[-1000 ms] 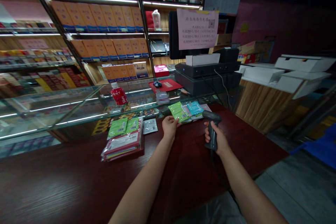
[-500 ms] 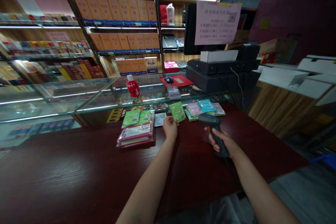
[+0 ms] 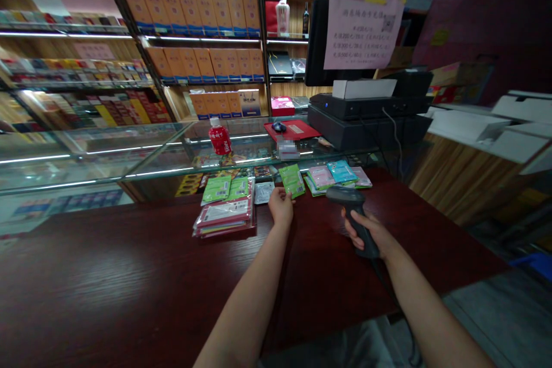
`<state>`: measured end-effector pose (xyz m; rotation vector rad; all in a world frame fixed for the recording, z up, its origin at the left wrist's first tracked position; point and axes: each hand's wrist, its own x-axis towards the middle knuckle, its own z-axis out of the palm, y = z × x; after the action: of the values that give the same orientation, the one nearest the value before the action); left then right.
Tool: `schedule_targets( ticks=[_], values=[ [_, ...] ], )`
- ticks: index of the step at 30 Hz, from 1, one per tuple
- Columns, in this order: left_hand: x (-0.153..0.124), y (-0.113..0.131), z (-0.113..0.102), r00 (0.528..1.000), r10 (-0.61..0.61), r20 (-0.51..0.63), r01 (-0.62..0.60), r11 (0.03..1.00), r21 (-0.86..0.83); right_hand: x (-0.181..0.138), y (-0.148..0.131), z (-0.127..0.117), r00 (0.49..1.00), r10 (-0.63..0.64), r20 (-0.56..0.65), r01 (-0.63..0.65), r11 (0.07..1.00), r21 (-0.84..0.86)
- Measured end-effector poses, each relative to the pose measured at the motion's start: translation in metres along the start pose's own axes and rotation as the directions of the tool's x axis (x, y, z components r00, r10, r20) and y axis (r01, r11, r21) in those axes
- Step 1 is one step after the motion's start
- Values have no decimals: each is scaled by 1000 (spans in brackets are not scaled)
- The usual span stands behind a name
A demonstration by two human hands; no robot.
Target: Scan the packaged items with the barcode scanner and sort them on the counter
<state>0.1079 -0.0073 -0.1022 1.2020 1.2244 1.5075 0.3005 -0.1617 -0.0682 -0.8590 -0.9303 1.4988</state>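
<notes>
My right hand [image 3: 366, 231] is wrapped round the handle of a dark barcode scanner [image 3: 348, 198], its head turned to the left and its cable hanging down over the table edge. My left hand [image 3: 281, 205] pinches the lower corner of a green packet [image 3: 291, 179] that bears a barcode. Just left of that hand lies a silvery packet [image 3: 263, 192]. Further left, green packets [image 3: 216, 189] rest on a stack of flat red packages in clear wrap [image 3: 225, 213]. Beyond the scanner is a pile of pink, blue and green packets [image 3: 319, 177].
A dark red wooden table [image 3: 142, 276] spans the front. Behind it stands a glass counter [image 3: 172, 149] with a red bottle [image 3: 220, 137] and a mouse [image 3: 278, 126] on a red mat. A monitor [image 3: 318, 40] and black till [image 3: 366, 125] stand back right. Shelves of boxes line the wall.
The view has tipped slightly, so the scene sits a little higher. The scanner and its trigger finger have shifted slightly; the left hand stays at the green packet.
</notes>
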Motion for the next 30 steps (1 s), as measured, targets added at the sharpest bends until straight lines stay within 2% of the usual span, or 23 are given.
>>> schedule_targets(
  ticks=[8,13,19,22,25,27,30],
  values=[
    [1,-2,0,1000,13,-4,-13,999,-47,4,-2,-8,995,-62,-75,67,995,72],
    [-1,1,1,1000,9,13,-9,1000,-21,8,-1,-14,989,-72,-129,87,990,113],
    [-2,26,-7,998,-18,63,21,999,-49,10,5,-19,991,-43,-124,55,994,95],
    [5,50,-25,998,23,52,-20,998,-61,9,6,-18,988,-39,-149,55,993,104],
    [20,73,-60,1000,24,-4,-24,999,-35,8,6,-16,988,-31,-152,47,994,102],
    [29,84,-88,999,-9,-39,9,1000,10,8,7,-15,988,-32,-152,47,994,94],
    [39,91,-125,991,-130,-22,132,982,136,8,7,-14,987,-37,-157,50,995,84]
  ],
)
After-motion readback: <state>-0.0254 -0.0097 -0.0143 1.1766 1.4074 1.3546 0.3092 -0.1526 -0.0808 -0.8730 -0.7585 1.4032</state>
